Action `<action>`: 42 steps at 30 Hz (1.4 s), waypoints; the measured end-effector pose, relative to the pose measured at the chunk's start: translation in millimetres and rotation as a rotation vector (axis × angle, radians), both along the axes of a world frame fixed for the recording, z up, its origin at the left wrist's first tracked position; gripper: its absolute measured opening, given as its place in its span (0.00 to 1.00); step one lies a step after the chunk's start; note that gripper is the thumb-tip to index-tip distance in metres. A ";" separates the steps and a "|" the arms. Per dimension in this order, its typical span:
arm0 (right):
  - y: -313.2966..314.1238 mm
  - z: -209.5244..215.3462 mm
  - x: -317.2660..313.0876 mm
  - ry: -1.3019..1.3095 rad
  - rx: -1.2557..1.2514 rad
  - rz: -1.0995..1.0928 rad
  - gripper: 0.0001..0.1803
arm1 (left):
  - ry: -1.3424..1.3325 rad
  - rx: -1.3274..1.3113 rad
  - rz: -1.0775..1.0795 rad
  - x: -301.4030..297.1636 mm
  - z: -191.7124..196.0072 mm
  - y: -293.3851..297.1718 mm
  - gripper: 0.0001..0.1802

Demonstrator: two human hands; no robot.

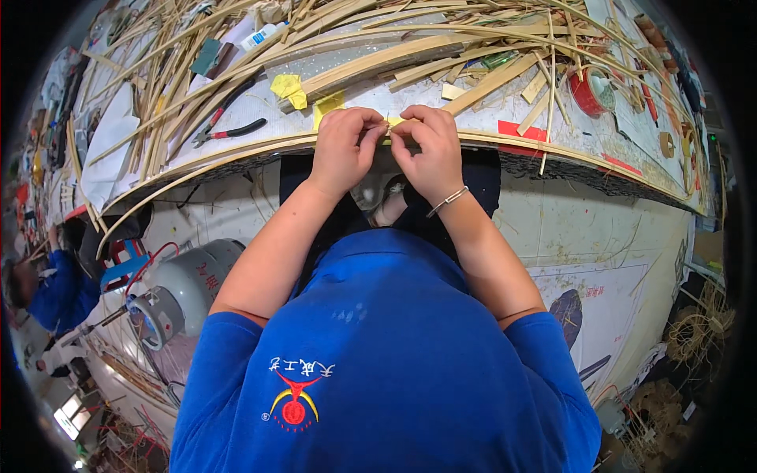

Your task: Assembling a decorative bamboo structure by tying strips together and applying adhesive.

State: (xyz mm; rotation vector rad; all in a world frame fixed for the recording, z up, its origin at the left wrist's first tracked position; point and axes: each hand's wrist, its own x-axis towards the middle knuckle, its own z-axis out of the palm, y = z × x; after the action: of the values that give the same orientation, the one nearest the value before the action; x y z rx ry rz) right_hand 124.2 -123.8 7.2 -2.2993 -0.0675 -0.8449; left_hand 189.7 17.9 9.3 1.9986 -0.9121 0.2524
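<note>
Both of my hands meet at the front edge of the table, fingertips a short gap apart. My left hand (344,148) is closed in a pinch, thumb against the fingers. Likewise pinched is my right hand (431,148), with a metal bracelet on its wrist. Whatever sits between the fingertips is too small to make out. A long, thin bamboo strip (489,139) runs along the table edge and passes at the hands. Some yellow paper (330,105) lies just beyond my left hand, and a bit of yellow shows between the hands.
Bamboo strips (378,65) cover the table's far side. Red-and-black pliers (236,132) lie left of my hands, near crumpled yellow paper (289,91). A red tape roll (587,92) is at right. A gas cylinder (193,284) stands on the floor at left, near another person's blue sleeve (67,292).
</note>
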 end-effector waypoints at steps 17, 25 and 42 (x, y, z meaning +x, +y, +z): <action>12.4 -4.9 8.0 0.061 0.094 -0.113 0.04 | -0.022 0.006 -0.002 -0.1 -4.5 2.5 0.08; 8.6 -12.6 5.0 -0.049 0.050 -0.074 0.07 | -0.012 0.013 -0.084 2.5 -0.1 7.4 0.10; 5.8 -21.0 -4.9 -0.132 -0.045 0.085 0.12 | -0.135 0.043 -0.073 3.3 -8.3 6.6 0.14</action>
State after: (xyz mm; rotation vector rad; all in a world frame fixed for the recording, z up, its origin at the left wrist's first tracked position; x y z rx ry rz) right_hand 119.3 -118.0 -13.8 -2.2630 -0.2431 -0.9595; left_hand 193.0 24.4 1.1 2.0019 -1.0816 0.3327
